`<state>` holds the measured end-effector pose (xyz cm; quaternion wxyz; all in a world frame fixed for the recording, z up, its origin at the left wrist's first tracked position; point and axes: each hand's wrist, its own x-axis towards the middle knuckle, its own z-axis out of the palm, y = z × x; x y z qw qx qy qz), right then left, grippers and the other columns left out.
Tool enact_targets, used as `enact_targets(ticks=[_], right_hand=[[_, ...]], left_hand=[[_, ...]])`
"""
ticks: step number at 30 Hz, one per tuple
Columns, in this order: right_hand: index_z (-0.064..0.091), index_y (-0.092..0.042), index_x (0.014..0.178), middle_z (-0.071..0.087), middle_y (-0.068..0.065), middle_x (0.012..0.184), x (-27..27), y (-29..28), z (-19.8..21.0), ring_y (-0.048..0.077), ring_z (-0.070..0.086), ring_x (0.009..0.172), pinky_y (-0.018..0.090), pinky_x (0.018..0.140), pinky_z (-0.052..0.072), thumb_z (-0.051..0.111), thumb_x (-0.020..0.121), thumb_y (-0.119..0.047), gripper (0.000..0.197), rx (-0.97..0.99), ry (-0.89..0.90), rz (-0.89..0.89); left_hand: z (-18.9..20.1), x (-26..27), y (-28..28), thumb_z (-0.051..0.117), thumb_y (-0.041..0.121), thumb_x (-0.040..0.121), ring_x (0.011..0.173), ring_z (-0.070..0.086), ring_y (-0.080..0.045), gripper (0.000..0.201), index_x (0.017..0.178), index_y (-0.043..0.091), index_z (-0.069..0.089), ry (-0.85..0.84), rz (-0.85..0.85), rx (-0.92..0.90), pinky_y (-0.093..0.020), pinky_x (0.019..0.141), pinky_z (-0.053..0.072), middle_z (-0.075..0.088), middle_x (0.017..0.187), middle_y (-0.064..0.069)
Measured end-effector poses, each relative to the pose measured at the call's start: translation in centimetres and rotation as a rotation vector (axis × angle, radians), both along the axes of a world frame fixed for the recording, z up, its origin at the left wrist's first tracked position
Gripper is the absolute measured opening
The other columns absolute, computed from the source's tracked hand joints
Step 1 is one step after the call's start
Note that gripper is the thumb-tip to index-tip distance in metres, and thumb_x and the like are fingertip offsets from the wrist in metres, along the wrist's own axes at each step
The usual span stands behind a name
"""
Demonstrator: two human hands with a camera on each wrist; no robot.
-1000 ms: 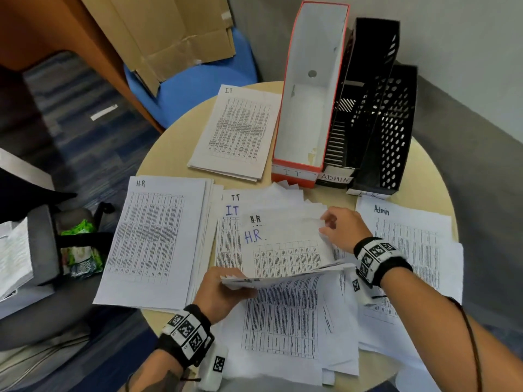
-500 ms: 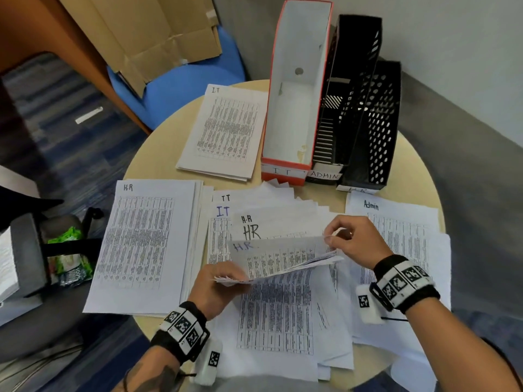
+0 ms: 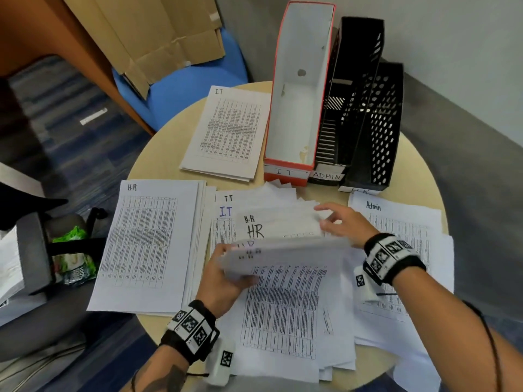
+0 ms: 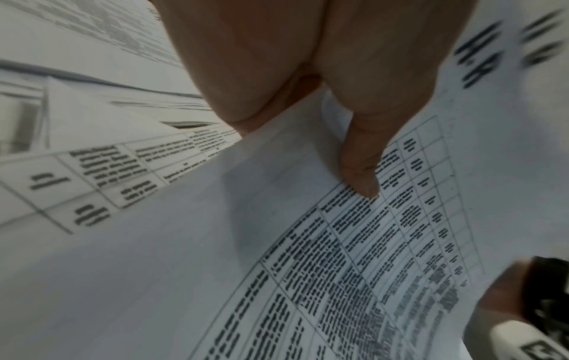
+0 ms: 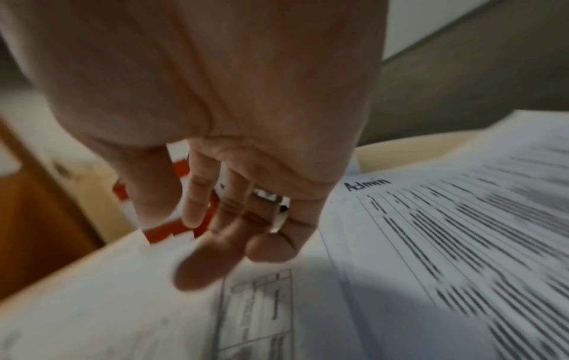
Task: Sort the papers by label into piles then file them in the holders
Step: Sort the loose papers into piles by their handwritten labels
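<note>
On the round table [image 3: 158,154] lie an H.R pile [image 3: 147,244] at left, an IT pile [image 3: 229,131] at the back and an Admin pile [image 3: 402,230] at right. A mixed stack [image 3: 283,306] fills the middle, with an HR-marked sheet [image 3: 271,227] showing. My left hand [image 3: 226,275] grips a lifted bundle of HR sheets [image 3: 283,253]; its thumb [image 4: 360,175] presses on top of them. My right hand [image 3: 336,222] hovers with loose fingers [image 5: 221,243] at the stack's far edges, holding nothing. Behind stand the red IT holder [image 3: 300,80], black ADMIN holder [image 3: 356,80] and perforated black holder [image 3: 379,131], all without papers.
A blue chair [image 3: 181,89] carrying flattened cardboard [image 3: 158,35] stands beyond the table's far left edge. A grey chair [image 3: 31,256] with a green packet [image 3: 70,250] sits at left. The wall runs close behind the holders.
My right hand let go of the sheet it was pinching and moved up to the stack's far edge. That sheet now lies in the bundle my left hand holds.
</note>
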<state>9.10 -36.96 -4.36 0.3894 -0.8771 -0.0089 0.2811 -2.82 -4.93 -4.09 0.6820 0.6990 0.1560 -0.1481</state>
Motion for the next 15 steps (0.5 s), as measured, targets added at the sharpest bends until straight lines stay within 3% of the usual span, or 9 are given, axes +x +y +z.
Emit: enact_targets(ticks=[2,4,6,8,10,12,13,15], right_hand=[[0.05,-0.041,0.136,0.065,-0.003,0.097,1.0,0.4,-1.3,0.02,0.064,0.091,0.031,0.079,0.05,0.069,0.095,-0.022,0.05,-0.104,0.028,0.115],[0.054,-0.038,0.129,0.06,-0.002,0.096,1.7,1.0,-2.2,0.022,0.06,0.089,0.033,0.081,0.049,0.066,0.096,-0.026,0.038,-0.15,0.047,0.125],[0.061,-0.035,0.102,0.058,-0.002,0.094,1.9,1.7,-2.5,0.024,0.059,0.09,0.033,0.079,0.048,0.069,0.093,-0.027,0.014,-0.237,-0.011,0.122],[0.058,-0.038,0.078,0.06,-0.005,0.09,1.4,1.8,-2.5,0.019,0.058,0.084,0.032,0.077,0.046,0.075,0.088,-0.024,0.024,-0.238,-0.108,0.062],[0.064,-0.033,0.073,0.067,-0.004,0.09,0.7,1.5,-1.7,0.015,0.06,0.078,0.031,0.075,0.05,0.079,0.085,-0.017,0.025,-0.097,-0.137,-0.03],[0.07,-0.022,0.077,0.072,-0.001,0.09,-0.3,1.0,-0.2,0.013,0.067,0.079,0.029,0.075,0.053,0.08,0.084,-0.007,0.02,0.103,-0.092,-0.069],[0.071,-0.017,0.079,0.073,0.002,0.09,-0.7,0.5,0.7,0.013,0.069,0.084,0.029,0.078,0.054,0.078,0.084,-0.001,0.018,0.208,-0.036,-0.079],[0.069,-0.005,0.086,0.075,0.015,0.092,-1.6,-0.4,2.2,0.023,0.073,0.091,0.035,0.085,0.058,0.072,0.086,0.008,0.013,0.389,0.104,-0.079]], left_hand=[[0.2,0.0,0.1,0.09,-0.015,0.06,0.112,0.064,-0.017,0.088,0.131,0.006,0.041,0.033,0.026,-0.063,-0.024,0.079,0.06,0.06,0.122,-0.009],[-0.1,-0.1,0.4,0.089,-0.018,0.059,0.112,0.066,-0.015,0.104,0.141,0.014,0.034,0.064,0.033,-0.095,-0.028,0.081,0.061,0.06,0.122,-0.009],[0.1,-0.3,0.4,0.086,-0.023,0.059,0.104,0.07,-0.011,0.118,0.149,0.03,0.03,0.06,0.039,-0.151,-0.028,0.079,0.061,0.065,0.115,-0.009],[-0.5,-0.5,0.7,0.088,-0.016,0.063,0.105,0.071,-0.011,0.114,0.148,0.04,0.037,0.066,-0.016,-0.068,-0.025,0.082,0.06,0.072,0.107,0.001],[-0.6,-0.6,0.6,0.09,0.001,0.069,0.109,0.07,-0.015,0.076,0.129,0.037,0.061,0.027,-0.088,0.085,-0.027,0.086,0.061,0.075,0.108,0.008],[-0.4,-0.7,0.3,0.09,0.006,0.071,0.109,0.069,-0.019,0.054,0.117,0.021,0.065,0.04,-0.061,0.192,-0.03,0.084,0.063,0.072,0.111,0.001],[-0.4,-0.6,0.0,0.09,0.001,0.069,0.109,0.068,-0.018,0.06,0.117,0.014,0.056,0.041,-0.029,0.2,-0.028,0.081,0.062,0.067,0.116,-0.002],[-0.5,-0.2,-0.4,0.087,-0.015,0.065,0.104,0.067,-0.007,0.078,0.124,0.012,0.042,0.03,0.035,0.136,-0.019,0.076,0.06,0.052,0.126,-0.003]])
